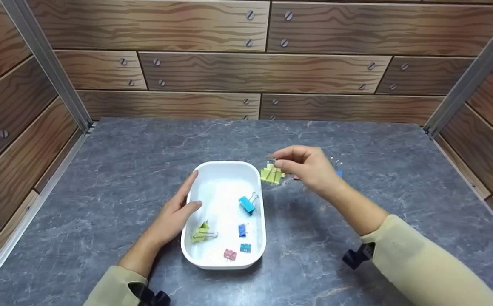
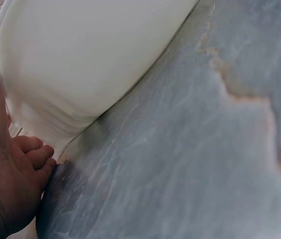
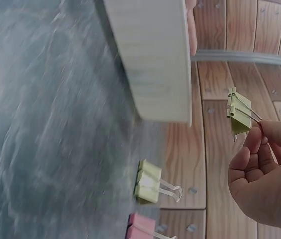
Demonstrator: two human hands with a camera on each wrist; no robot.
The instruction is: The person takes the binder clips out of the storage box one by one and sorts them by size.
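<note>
A white oval tray (image 1: 258,182) stands mid-table and holds several small binder clips: a blue one (image 1: 247,204), a yellow-green one (image 1: 201,232), a pink one (image 1: 229,254). My left hand (image 1: 191,191) rests against the tray's left rim with straight fingers, and its lower fingers (image 2: 31,149) touch the outer wall (image 2: 90,55). My right hand (image 1: 277,162) hovers just right of the tray's far corner. It pinches a yellow-green binder clip (image 3: 239,115) by its wire handle, off the table. A second yellow-green clip (image 3: 150,181) and a pink clip (image 3: 143,228) lie on the table below it.
The grey marbled tabletop (image 1: 357,255) is walled in by wood-pattern panels (image 1: 263,72) at the back and both sides. A small blue clip (image 1: 339,173) lies partly hidden behind my right hand. Open tabletop lies to the right and in front of the tray.
</note>
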